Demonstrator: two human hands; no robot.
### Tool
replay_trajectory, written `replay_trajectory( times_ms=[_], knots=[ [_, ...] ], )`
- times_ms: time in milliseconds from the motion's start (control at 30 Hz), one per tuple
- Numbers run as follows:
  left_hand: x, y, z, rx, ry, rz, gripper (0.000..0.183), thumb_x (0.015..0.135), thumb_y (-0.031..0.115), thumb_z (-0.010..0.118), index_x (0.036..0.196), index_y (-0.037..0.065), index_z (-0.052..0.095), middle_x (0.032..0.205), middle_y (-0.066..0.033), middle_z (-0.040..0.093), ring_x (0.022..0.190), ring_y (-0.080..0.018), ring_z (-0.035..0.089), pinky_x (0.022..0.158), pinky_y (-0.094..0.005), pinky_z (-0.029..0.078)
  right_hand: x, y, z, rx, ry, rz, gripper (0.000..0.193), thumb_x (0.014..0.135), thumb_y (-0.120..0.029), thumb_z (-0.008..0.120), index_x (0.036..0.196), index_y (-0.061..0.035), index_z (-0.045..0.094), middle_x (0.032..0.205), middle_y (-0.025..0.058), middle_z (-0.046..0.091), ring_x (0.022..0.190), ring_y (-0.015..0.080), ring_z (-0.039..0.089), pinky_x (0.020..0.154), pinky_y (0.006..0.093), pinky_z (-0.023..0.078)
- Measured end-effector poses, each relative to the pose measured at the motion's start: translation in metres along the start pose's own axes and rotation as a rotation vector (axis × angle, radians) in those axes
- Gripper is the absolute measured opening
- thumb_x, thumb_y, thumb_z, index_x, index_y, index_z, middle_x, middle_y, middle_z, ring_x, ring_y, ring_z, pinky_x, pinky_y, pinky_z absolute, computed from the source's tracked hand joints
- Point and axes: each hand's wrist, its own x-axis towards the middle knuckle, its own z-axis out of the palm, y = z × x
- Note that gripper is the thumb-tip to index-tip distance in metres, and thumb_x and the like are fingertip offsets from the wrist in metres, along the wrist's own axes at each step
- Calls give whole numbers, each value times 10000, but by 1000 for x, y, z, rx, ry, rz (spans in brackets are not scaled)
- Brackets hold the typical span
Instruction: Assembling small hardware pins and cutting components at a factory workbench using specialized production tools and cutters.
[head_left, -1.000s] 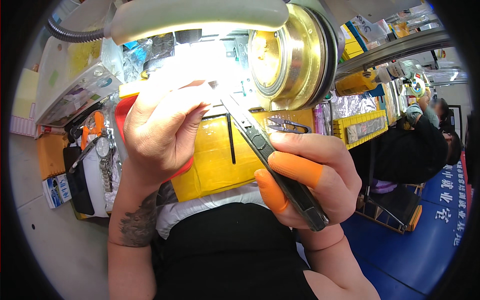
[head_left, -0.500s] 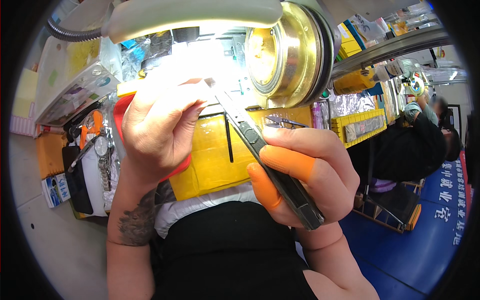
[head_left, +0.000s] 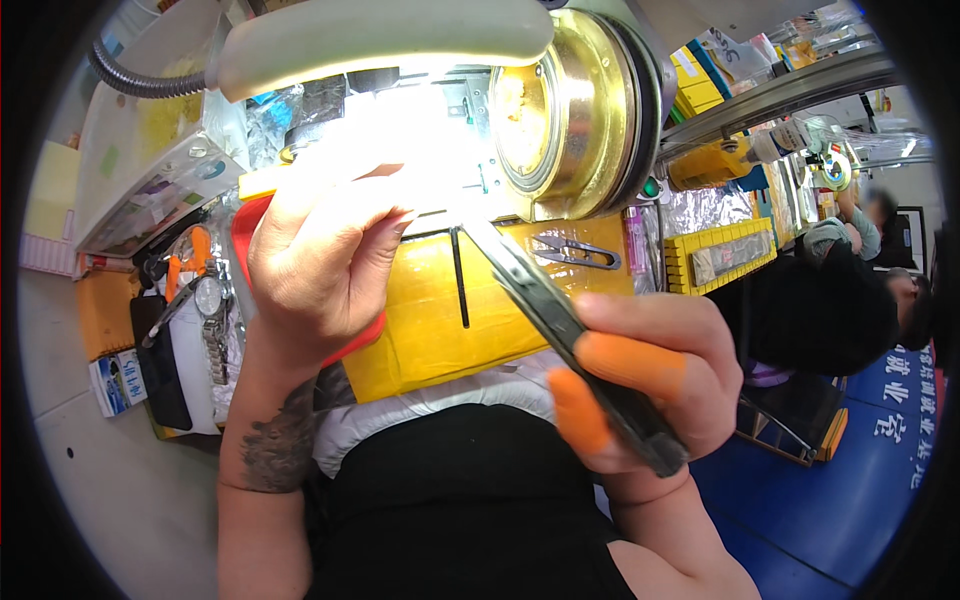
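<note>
Both hands barely moved — right hand (head_left: 650,390) still pinching tweezers (head_left: 560,330), tips at left hand's (head_left: 320,260) curled fingers; glare hides part.

Left hand (head_left: 320,260) up at centre-left, right hand (head_left: 650,385) lower right of it, tweezers (head_left: 565,335) in the right hand slanting up-left with tips just beside the left fingertips under the lamp (head_left: 385,40). Padded work surface (head_left: 440,320) lies under and between both hands, snips (head_left: 575,252) on it just above the right hand, round metal housing (head_left: 575,100) behind those. Wristwatch (head_left: 210,320) and pliers (head_left: 185,255) left of the left hand; slotted tray (head_left: 720,255) right of the snips.
</note>
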Motion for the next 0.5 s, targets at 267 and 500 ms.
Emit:
replay_trajectory(
  times_ms=[267, 500],
  knots=[
    [-2, 0, 3, -47, -14, -11, 128, 868, -68, 683, 960, 13, 645, 1134, -196, 704, 1052, -286, 673, 950, -383, 522, -51, 55, -24, 272, 179, 281, 233, 771, -127, 816, 932, -32, 678, 971, 164, 705, 793, 230, 674, 711, 295, 530],
    [-1, -3, 8, -22, 41, -7, 178, 804, -64, 739, 951, 17, 681, 1073, -153, 717, 1029, -302, 680, 929, -396, 518, -1, 34, 7, 143, 93, -91, 215, 757, -19, 808, 947, 6, 710, 948, 158, 696, 823, 260, 691, 715, 322, 566]
  ],
)
